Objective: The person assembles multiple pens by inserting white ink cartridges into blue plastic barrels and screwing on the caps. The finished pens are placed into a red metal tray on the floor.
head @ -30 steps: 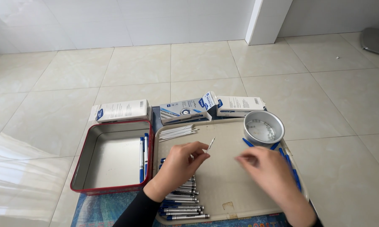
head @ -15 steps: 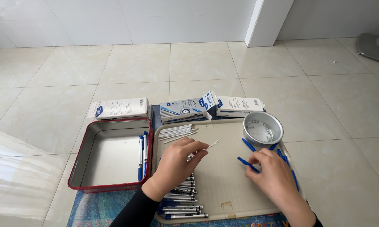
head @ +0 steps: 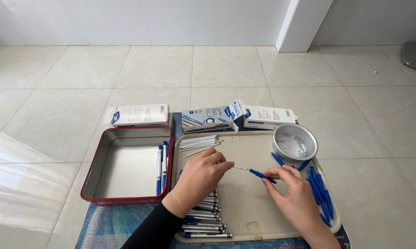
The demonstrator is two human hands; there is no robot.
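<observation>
My left hand [head: 199, 175] pinches a thin white pen refill [head: 239, 168] over the beige tray [head: 245, 205]. My right hand [head: 294, 197] holds a blue pen part [head: 262, 175] whose end meets the tip of the refill. A row of grey pen barrels [head: 204, 216] lies under my left wrist. Loose white refills [head: 199, 142] rest at the tray's upper left. Several blue pen parts [head: 319, 190] lie along the tray's right side.
A red-rimmed metal tin [head: 124, 167] with a few assembled pens [head: 162, 164] stands left of the tray. A round metal bowl [head: 294, 143] sits at the tray's upper right. Three white and blue boxes [head: 211, 118] lie behind on the tiled floor.
My right hand picked a blue part from the tray's right side and brought it to the centre. My left hand turned the refill toward it until the two ends met.
</observation>
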